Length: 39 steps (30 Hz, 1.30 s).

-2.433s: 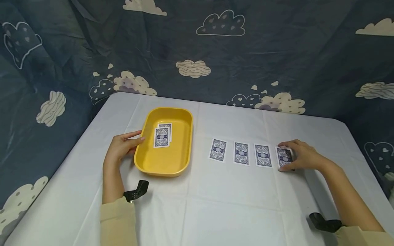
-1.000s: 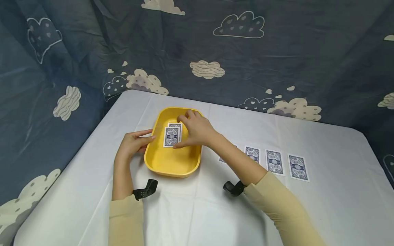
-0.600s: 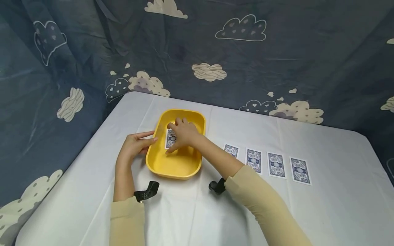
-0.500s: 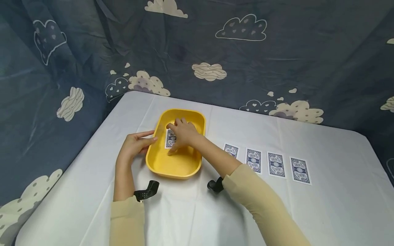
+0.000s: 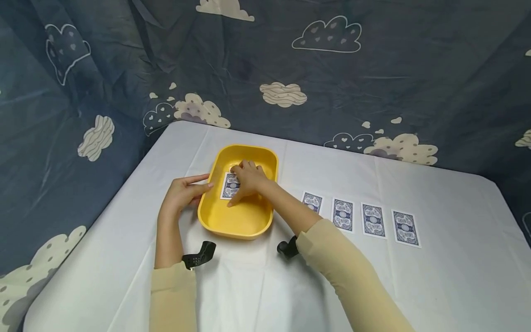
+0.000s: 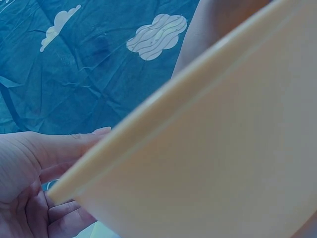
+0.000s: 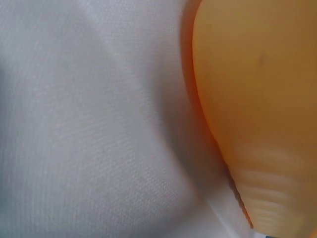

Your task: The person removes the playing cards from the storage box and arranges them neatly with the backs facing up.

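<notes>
A deep yellow plastic tray (image 5: 236, 226) stands on the white cloth, left of centre. My left hand (image 5: 177, 196) grips its left rim, thumb over the edge and fingers curled below, as the left wrist view shows with the hand (image 6: 34, 168) on the tray (image 6: 208, 148). Inside the tray, my right hand (image 5: 250, 180) pinches a blue-backed playing card (image 5: 228, 185) lengthwise, thumb at its near edge and fingertips at its far edge. The palm hides its right part and whatever lies under it. In the right wrist view only the tray's outer wall (image 7: 257, 99) and cloth show.
To the tray's right, several face-down playing cards lie in a spaced row, from a card (image 5: 312, 201) partly behind the right forearm to the far right card (image 5: 405, 228). A dark cloud-print curtain (image 5: 265, 55) hangs behind the table (image 5: 448, 207).
My right hand has left the rightmost card in the row and come left into the tray. Its fingers have closed in on the cards there. The left hand keeps its hold; the head view has shifted.
</notes>
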Motion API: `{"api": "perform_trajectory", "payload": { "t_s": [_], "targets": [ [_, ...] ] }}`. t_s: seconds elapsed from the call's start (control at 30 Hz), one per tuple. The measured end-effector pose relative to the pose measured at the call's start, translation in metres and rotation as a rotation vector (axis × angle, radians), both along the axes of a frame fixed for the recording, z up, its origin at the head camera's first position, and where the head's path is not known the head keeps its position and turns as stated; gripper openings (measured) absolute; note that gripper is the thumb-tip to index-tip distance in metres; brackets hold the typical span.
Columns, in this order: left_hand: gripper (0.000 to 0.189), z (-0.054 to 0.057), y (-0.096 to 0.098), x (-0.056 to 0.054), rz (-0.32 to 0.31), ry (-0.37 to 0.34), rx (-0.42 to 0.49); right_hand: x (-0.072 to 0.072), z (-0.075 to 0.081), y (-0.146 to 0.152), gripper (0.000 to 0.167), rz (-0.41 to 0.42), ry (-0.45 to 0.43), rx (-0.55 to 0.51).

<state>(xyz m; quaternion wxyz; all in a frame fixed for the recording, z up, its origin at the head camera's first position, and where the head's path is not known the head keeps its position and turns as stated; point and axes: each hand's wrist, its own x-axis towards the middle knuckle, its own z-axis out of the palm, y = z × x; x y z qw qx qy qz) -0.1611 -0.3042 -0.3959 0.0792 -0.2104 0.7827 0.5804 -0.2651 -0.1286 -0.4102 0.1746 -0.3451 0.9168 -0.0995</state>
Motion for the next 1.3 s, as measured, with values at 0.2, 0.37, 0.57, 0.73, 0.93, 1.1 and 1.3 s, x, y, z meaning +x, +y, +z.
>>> {"api": "perform_trajectory", "payload": {
  "t_s": [0.2, 0.37, 0.57, 0.73, 0.93, 1.1, 1.3],
  "targets": [
    [0.053, -0.001, 0.0, -0.001, -0.003, 0.017, 0.019, 0.001, 0.001, -0.001, 0.098, -0.021, -0.017, -0.013],
    [0.053, -0.002, 0.0, -0.002, 0.001, 0.021, 0.016, 0.002, 0.003, -0.003, 0.09, -0.026, -0.017, -0.005],
    [0.053, -0.001, 0.0, -0.001, 0.003, 0.013, 0.008, 0.003, 0.001, -0.003, 0.088, -0.012, -0.012, -0.023],
    [0.053, -0.002, 0.0, -0.001, 0.0, 0.007, 0.014, 0.004, 0.0, 0.0, 0.089, 0.036, 0.058, -0.056],
    [0.055, 0.001, 0.0, 0.0, -0.005, 0.001, 0.011, 0.006, 0.006, 0.005, 0.093, 0.036, 0.169, -0.068],
    [0.054, 0.002, -0.001, 0.001, -0.004, 0.005, 0.024, 0.007, 0.023, 0.014, 0.091, 0.028, 0.189, -0.107],
    [0.054, 0.001, 0.001, 0.001, -0.004, -0.007, 0.031, 0.007, 0.043, 0.036, 0.092, -0.002, 0.26, -0.148]
  ]
}}
